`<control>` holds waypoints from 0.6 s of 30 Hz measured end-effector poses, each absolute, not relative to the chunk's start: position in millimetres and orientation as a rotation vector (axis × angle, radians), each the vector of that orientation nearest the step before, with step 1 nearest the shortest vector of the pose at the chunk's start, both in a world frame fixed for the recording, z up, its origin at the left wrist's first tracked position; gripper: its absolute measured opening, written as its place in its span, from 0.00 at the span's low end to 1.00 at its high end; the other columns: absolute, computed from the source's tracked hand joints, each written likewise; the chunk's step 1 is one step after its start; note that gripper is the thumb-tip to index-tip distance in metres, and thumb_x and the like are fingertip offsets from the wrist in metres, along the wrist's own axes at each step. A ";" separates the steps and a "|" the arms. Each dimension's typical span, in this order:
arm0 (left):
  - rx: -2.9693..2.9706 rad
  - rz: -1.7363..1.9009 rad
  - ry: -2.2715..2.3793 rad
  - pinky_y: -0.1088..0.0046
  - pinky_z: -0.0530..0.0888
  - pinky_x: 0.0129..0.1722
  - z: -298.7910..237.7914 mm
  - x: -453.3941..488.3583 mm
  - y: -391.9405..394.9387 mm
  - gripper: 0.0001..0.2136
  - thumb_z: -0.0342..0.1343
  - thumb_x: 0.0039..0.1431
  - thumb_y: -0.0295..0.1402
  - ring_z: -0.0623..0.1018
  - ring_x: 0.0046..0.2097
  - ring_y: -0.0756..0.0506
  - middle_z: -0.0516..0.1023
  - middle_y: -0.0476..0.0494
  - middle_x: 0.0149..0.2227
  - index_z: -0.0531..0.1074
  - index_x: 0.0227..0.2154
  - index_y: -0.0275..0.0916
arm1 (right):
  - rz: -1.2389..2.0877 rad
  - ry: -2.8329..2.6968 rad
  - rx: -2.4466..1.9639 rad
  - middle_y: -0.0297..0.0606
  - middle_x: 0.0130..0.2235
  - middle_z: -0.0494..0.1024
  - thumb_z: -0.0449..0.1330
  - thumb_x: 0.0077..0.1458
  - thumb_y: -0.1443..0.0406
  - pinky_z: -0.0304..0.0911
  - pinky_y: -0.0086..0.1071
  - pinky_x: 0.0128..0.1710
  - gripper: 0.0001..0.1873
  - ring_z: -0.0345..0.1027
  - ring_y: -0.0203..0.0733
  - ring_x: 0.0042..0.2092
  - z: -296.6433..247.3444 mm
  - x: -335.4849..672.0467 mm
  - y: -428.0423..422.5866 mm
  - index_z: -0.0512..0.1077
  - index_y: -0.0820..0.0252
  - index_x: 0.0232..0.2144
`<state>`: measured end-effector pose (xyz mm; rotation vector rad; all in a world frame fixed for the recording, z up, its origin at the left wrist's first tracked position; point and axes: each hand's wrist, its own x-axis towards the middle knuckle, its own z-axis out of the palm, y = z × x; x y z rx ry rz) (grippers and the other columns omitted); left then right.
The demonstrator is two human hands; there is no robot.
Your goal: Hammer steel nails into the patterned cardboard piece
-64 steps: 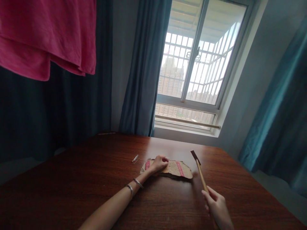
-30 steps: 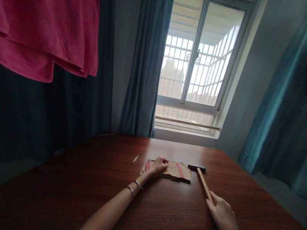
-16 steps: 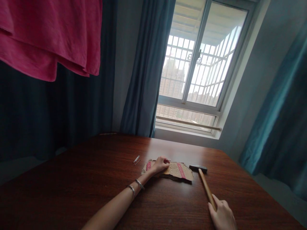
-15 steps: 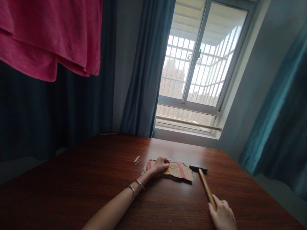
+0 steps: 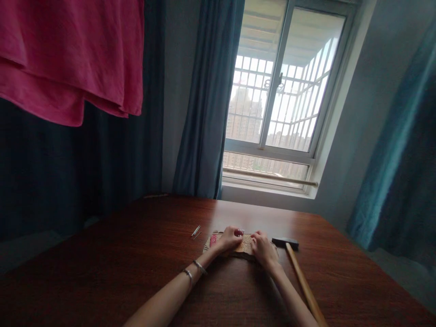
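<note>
A torn piece of cardboard, dotted with many small holes or marks and banded in pink, lies on the table. Over its middle, my left hand is closed around a small dark red thing with pale spots, too small to name. My right hand rests on the right part of the cardboard. Its fingers are curled together, and anything between them is hidden. Just right of that hand lies a hammer with a dark head and a wooden handle, untouched by its fingers; the forearm passes beside the handle.
Several thin metal pins or nails lie left of the cardboard on the brown wooden table. A pink cloth hangs at upper left before dark blue curtains. Behind the table is a barred window.
My right hand has let go of the hammer handle and moved up and left onto the cardboard. The hammer stays lying on the table. My left hand keeps its hold in the same place.
</note>
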<state>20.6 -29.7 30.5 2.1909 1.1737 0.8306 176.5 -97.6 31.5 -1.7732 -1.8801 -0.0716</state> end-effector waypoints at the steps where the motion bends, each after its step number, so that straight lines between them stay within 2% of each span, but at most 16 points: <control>1: 2.198 0.832 1.168 0.78 0.65 0.32 28.6 20.7 -28.4 0.09 0.52 0.44 0.29 0.73 0.34 0.46 0.76 0.47 0.29 0.76 0.28 0.36 | -0.075 -1.892 -1.756 0.41 0.38 0.73 0.49 0.53 0.68 0.58 0.28 0.39 0.13 0.66 0.41 0.42 24.7 174.4 -92.5 0.73 0.58 0.33; 8: 2.187 0.783 1.073 0.78 0.66 0.32 17.4 19.9 -15.0 0.09 0.53 0.43 0.29 0.72 0.35 0.47 0.76 0.46 0.29 0.76 0.27 0.34 | -0.202 -1.850 -1.671 0.40 0.36 0.72 0.48 0.54 0.68 0.56 0.29 0.43 0.12 0.64 0.41 0.42 1.5 171.6 -89.6 0.71 0.58 0.31; 13: 2.030 0.643 1.005 0.76 0.68 0.33 45.9 -8.2 8.8 0.16 0.55 0.41 0.31 0.73 0.35 0.47 0.76 0.43 0.34 0.75 0.36 0.32 | -0.162 -1.828 -1.682 0.39 0.36 0.72 0.49 0.53 0.68 0.55 0.29 0.43 0.11 0.63 0.41 0.42 4.8 171.7 -90.9 0.71 0.57 0.31; 15: 2.016 0.489 1.129 0.76 0.68 0.29 66.3 -33.3 18.0 0.14 0.56 0.40 0.33 0.73 0.30 0.48 0.76 0.44 0.29 0.75 0.33 0.33 | -0.137 -1.824 -1.678 0.38 0.36 0.72 0.49 0.52 0.69 0.55 0.28 0.43 0.11 0.63 0.40 0.42 6.0 172.0 -90.7 0.71 0.57 0.31; 18: 2.013 0.293 1.332 0.74 0.67 0.24 89.4 -74.2 25.9 0.06 0.59 0.33 0.30 0.70 0.23 0.48 0.70 0.48 0.16 0.73 0.18 0.33 | -0.120 -1.816 -1.671 0.38 0.36 0.73 0.49 0.52 0.69 0.56 0.28 0.43 0.11 0.64 0.40 0.42 7.4 172.3 -91.0 0.72 0.58 0.31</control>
